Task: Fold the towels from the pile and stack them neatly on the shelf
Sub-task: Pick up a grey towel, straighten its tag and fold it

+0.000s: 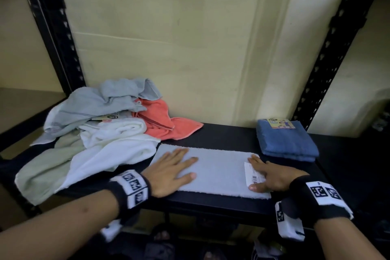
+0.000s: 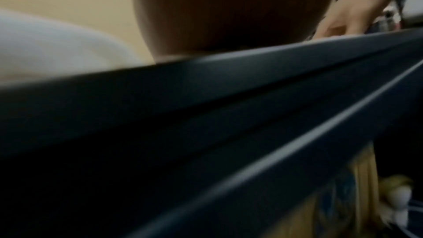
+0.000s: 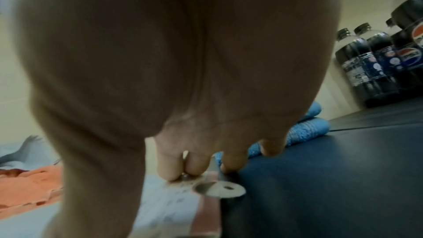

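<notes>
A pale blue towel point(image 1: 219, 172), folded into a long strip, lies flat near the front edge of the black shelf point(image 1: 232, 133). My left hand point(image 1: 175, 168) presses flat on its left end with fingers spread. At the strip's right end my right hand point(image 1: 268, 175) rests with straight fingers on the paper label point(image 1: 252, 175); the right wrist view shows those fingertips point(image 3: 169, 171) touching the label point(image 3: 217, 188). An unfolded pile point(image 1: 101, 120) of grey-blue, white, green and coral towels sits at the left. A folded blue towel point(image 1: 287, 139) lies at the right.
Black perforated uprights point(image 1: 54, 27) frame the shelf in front of a cream wall. Part of the pile hangs over the shelf's front left edge point(image 1: 42, 177). Several dark soda bottles point(image 3: 377, 64) stand beyond the folded blue towel point(image 3: 306, 129). The left wrist view shows mostly the shelf rim point(image 2: 206, 97).
</notes>
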